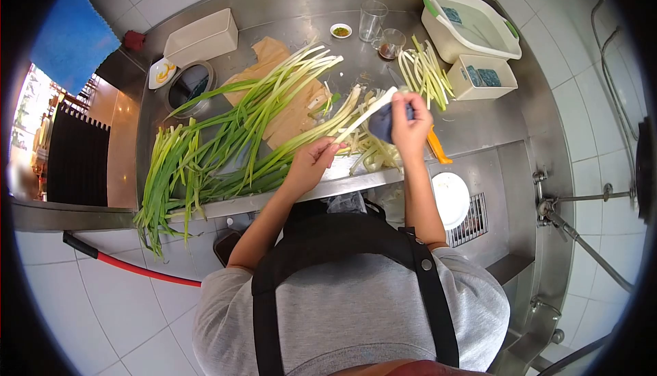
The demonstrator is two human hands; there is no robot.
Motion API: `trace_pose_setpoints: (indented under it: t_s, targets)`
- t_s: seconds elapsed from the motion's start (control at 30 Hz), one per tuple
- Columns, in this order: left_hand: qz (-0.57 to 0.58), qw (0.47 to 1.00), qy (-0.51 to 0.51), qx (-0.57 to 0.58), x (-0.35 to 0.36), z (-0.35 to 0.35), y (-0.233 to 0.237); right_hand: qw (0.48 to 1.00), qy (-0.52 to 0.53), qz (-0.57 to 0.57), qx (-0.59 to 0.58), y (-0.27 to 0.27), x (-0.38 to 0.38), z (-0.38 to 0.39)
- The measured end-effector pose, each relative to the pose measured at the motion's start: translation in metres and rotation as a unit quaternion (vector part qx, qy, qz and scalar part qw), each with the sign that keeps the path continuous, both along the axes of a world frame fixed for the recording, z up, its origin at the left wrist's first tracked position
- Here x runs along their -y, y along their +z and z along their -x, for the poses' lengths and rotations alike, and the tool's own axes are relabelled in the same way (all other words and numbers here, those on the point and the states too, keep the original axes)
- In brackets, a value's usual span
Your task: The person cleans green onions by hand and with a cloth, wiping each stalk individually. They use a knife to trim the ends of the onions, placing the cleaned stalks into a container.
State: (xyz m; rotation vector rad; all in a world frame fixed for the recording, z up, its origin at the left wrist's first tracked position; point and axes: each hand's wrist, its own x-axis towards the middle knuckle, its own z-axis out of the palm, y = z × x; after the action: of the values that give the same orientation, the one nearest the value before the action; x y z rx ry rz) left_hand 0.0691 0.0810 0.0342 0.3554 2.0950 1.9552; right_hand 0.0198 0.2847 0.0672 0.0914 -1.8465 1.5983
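Observation:
One scallion (366, 114) is stretched between my two hands over the steel counter's front edge. My left hand (313, 164) is closed around its stalk, thumb and fingers pinched together. At the white root end, my right hand (409, 121) grips it with bent fingers. A dark blue cloth-like piece (381, 127) shows beside the right fingers, partly covered by them. Below the hands lie pale peelings (375, 155). To the left spreads a large heap of long green scallions (236, 136), partly on brown paper (280, 120). A smaller bunch of pale stalks (423, 73) lies beyond my right hand.
An orange handle (436, 147) lies right of my hands, by the sink (503, 170) with a white round dish (449, 201). At the back are a glass (372, 20), a small sauce dish (341, 30), a water-filled tub (472, 23) and a cream container (482, 78).

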Motion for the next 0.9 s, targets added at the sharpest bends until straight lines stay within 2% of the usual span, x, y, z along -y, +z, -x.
trace_pose_setpoints:
  t_s: [0.1,0.27,0.33,0.4,0.43,0.47,0.5,0.57,0.63,0.7,0.77,0.83,0.87,0.9]
  targets:
    - [-0.005,1.0,0.006,-0.008,0.008,-0.007,0.006,0.997,-0.05,0.036,-0.037,0.007,-0.02,0.011]
    - [0.09,0.995,-0.007,-0.043,0.019,-0.016,0.025,0.997,-0.074,-0.01,-0.034,0.016,-0.032,0.011]
    - [0.103,0.993,0.006,-0.065,0.026,-0.018,0.029,0.991,-0.115,0.024,-0.061,0.014,-0.04,0.015]
    - [0.115,0.989,0.02,-0.086,0.042,-0.019,0.024,0.972,-0.186,0.114,-0.088,0.016,-0.081,0.027]
    - [0.144,0.987,0.032,-0.056,0.057,-0.018,0.015,0.966,-0.167,0.182,-0.071,0.034,-0.093,0.02]
    - [0.173,0.984,0.045,-0.025,0.067,-0.016,0.01,0.961,-0.195,0.174,-0.088,0.042,-0.105,0.021]
    - [0.173,0.984,0.046,-0.023,0.07,-0.016,0.013,0.969,-0.226,0.045,-0.085,0.039,-0.125,0.024]
    - [0.201,0.977,0.06,-0.042,0.073,-0.013,0.02,0.992,-0.108,0.064,0.006,0.042,-0.124,0.023]
    - [0.201,0.977,0.062,-0.045,0.071,-0.006,0.016,0.986,-0.004,-0.082,0.145,0.038,-0.107,0.012]
    - [0.197,0.975,0.07,-0.074,0.067,0.001,0.008,0.938,0.121,-0.186,0.267,0.0,-0.104,0.011]
    - [0.205,0.975,0.054,-0.074,0.06,0.006,0.005,0.913,0.18,-0.147,0.336,-0.01,-0.082,0.003]
    - [0.216,0.973,0.036,-0.069,0.051,0.007,0.004,0.923,0.229,-0.054,0.303,-0.03,-0.066,0.0]
    - [0.214,0.973,0.015,-0.086,0.046,0.008,0.004,0.934,0.256,0.014,0.25,-0.038,-0.055,-0.001]
    - [0.213,0.972,-0.007,-0.102,0.042,0.008,0.004,0.934,0.252,0.017,0.25,-0.042,-0.048,0.0]
